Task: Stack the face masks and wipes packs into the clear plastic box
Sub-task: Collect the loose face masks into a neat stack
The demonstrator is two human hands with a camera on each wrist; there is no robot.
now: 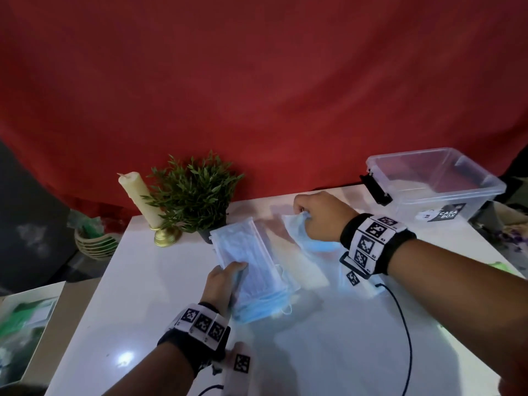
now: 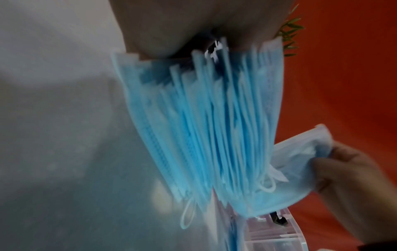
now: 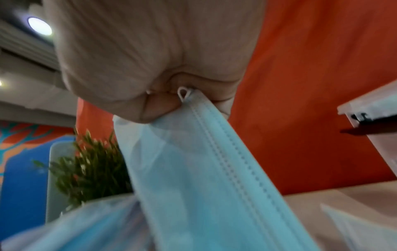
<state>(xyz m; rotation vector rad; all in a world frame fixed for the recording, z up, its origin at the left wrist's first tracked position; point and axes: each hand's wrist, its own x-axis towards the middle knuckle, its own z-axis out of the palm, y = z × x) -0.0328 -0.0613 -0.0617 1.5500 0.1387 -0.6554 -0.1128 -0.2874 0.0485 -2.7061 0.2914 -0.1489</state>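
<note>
A thick stack of blue face masks (image 1: 248, 261) is held lengthwise over the middle of the white table (image 1: 143, 310). My left hand (image 1: 228, 270) grips the stack's near end, and the masks (image 2: 204, 118) fan out from its fingers (image 2: 163, 34). To the right, my right hand (image 1: 305, 212) pinches one end of a smaller bunch of blue masks (image 1: 303, 235), which hangs toward the table. That pinch shows close up on the mask bunch (image 3: 204, 161). The clear plastic box (image 1: 434, 181) stands open and empty at the table's back right corner, right of my right hand.
A cream candle (image 1: 137, 195) on a brass holder and a small green plant (image 1: 194, 192) stand at the table's back edge, left of the masks. A black cable (image 1: 405, 338) trails over the table's right side. A carton with green-and-white packs (image 1: 23, 318) sits off the table's left.
</note>
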